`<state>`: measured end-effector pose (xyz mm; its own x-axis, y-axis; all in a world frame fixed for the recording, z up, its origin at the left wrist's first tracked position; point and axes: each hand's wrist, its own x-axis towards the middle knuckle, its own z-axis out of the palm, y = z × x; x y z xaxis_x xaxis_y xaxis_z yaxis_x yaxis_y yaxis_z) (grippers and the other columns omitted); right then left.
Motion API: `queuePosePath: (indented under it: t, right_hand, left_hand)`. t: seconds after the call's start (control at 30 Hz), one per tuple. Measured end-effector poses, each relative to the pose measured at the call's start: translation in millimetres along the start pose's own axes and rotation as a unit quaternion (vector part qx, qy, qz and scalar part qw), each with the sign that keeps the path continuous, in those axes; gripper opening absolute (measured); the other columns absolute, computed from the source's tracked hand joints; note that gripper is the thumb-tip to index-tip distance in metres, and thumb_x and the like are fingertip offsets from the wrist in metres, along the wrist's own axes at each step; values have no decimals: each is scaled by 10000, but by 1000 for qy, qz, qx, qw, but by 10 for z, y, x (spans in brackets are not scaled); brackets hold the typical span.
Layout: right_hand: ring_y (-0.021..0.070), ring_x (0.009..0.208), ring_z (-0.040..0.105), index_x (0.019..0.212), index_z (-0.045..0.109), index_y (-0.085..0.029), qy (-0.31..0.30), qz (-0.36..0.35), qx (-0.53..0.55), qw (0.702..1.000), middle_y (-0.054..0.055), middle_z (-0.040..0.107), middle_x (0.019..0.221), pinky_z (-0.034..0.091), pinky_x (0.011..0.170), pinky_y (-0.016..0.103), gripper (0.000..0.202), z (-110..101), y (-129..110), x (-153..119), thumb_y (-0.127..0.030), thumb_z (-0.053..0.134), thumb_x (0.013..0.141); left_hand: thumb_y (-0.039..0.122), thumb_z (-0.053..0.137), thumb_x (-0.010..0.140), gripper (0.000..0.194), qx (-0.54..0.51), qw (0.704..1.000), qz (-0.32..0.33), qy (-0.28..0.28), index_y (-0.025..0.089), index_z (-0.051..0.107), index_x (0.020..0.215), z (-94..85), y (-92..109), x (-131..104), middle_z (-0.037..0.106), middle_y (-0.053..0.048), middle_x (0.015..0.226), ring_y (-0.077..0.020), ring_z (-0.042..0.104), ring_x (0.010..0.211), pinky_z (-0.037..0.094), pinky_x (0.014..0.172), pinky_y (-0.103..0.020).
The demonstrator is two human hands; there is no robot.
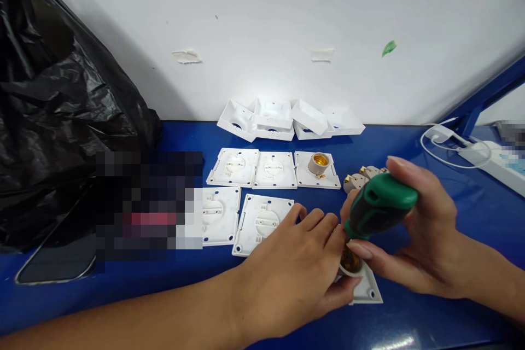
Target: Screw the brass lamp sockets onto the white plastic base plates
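right hand tight around green screwdriver, left hand around socket plate, blue tabletop room past its right edge

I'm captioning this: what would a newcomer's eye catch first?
Probably the green screwdriver in the right hand, held over a brass-lined socket that the left hand steadies. Next come white square plates mid-table, then the black bag at the picture's left.
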<state>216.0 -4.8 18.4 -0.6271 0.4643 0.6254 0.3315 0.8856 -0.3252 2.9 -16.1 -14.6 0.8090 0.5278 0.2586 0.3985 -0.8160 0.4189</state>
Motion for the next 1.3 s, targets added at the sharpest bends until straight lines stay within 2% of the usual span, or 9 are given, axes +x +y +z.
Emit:
queuePosePath:
  t: [0.13,0.3,0.43,0.57,0.8,1.0,1.13,1.3]
  right_hand:
    - [167,1295,633,1664,124,-183,-2,-1,-8,1000,-52,347,1672,632,933,221,992,-5,-3,11,-197,741,886]
    - [186,1269,660,1665,123,-188,-4,4,-2,1000,-18,371,1666,661,837,232,998,-4,-8,1,-188,742,882]
    - [207,1329,626,1666,127,-189,-1,8,-6,1000,-9,385,1660,630,975,269,1004,5,0,-8,-196,751,879]
    - [188,1398,566,1665,128,-191,-2,5,-6,1000,-33,366,1666,557,1094,251,987,11,6,-5,-197,739,891]
    - [139,1417,535,1664,121,-183,-1,2,-10,1000,-72,323,1679,468,1161,185,982,6,-7,1,-187,734,898]
    - [203,1335,622,1667,116,-197,-4,7,-4,1000,0,399,1654,616,999,262,1007,2,0,-3,-195,748,883]
    - [246,1319,638,1666,133,-190,-1,2,3,1000,30,420,1643,652,947,319,1036,4,13,3,-206,776,854]
    - [256,1351,613,1668,131,-194,0,4,2,1000,30,428,1638,627,1012,336,1054,5,15,5,-214,788,844]
  left_hand:
    - [410,566,1040,269,-4,1000,0,-2,159,619,1123,-6,0,-2,702,-100,1147,-311,640,1132,437,1048,-502]
    - [409,577,1033,258,-1,1000,-3,0,164,620,1104,0,-2,-5,703,-97,1140,-311,642,1130,437,1053,-501]
    - [409,561,1039,257,-2,1000,-2,-1,175,623,1126,-3,-2,-1,701,-104,1144,-312,644,1138,437,1054,-489]
    - [412,568,1035,275,-3,1000,0,-3,171,624,1156,-11,-3,0,697,-111,1153,-318,641,1149,432,1062,-499]
    - [407,578,1030,268,-6,1000,-1,-5,173,623,1153,-13,-3,6,699,-109,1154,-318,641,1146,436,1064,-504]
    - [414,566,1036,263,-4,1000,-1,-8,174,626,1122,-12,-5,5,697,-109,1150,-316,639,1141,436,1066,-511]
    - [413,570,1033,267,-9,1000,0,-7,175,626,1138,-16,-6,5,695,-110,1151,-319,640,1142,436,1067,-517]
    - [421,550,1041,283,-10,1000,-1,-5,180,623,1171,-16,-5,5,696,-115,1164,-324,637,1152,435,1066,-520]
